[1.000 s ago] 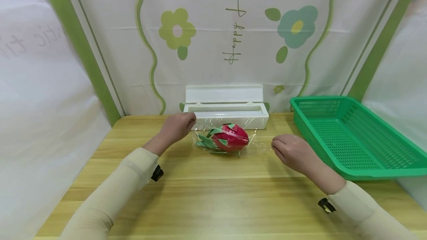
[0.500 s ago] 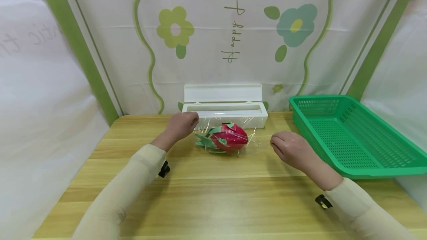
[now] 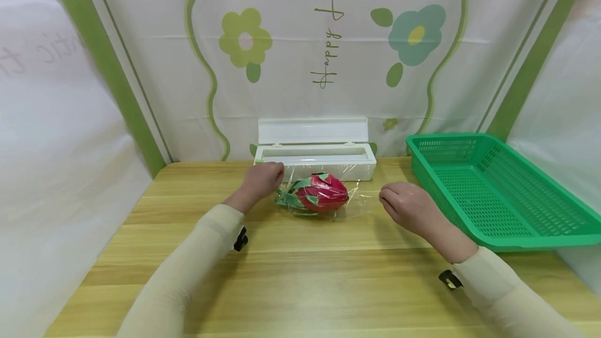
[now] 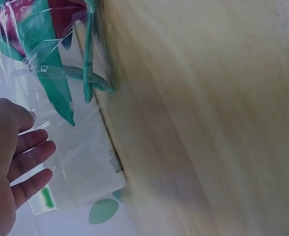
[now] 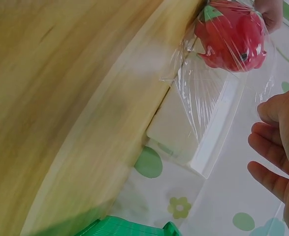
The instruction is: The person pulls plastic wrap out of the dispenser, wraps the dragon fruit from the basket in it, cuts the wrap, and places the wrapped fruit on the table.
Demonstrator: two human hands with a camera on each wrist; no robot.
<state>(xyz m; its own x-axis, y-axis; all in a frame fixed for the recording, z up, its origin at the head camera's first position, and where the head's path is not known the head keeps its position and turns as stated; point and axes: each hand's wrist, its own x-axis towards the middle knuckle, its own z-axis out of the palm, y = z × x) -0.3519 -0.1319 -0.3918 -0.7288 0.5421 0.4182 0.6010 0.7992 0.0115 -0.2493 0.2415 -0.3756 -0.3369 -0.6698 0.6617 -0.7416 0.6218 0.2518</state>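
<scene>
A red dragon fruit (image 3: 324,194) with green scales lies mid-table in the head view, covered by clear cling film (image 3: 360,205). At its leafy end, my left hand (image 3: 261,184) pinches the film. My right hand (image 3: 409,207) pinches the film's other side between thumb and forefinger, a short way from the fruit's round end. In the left wrist view, the left hand (image 4: 14,157) has its other fingers loosely bent. The right wrist view has the film stretched in creases from the fruit (image 5: 233,37) over the white box (image 5: 176,125).
Behind the fruit stands the long white box (image 3: 359,172), its lid (image 3: 313,132) raised, with a roll inside. A green plastic basket (image 3: 469,233) is at the right, near the right hand. A printed curtain (image 3: 281,93) closes off the table's back edge.
My left hand has shifted right, closer to the fruit's leafy end, still pinching the film. The right hand has drifted slightly left. The fruit has stayed about where it was.
</scene>
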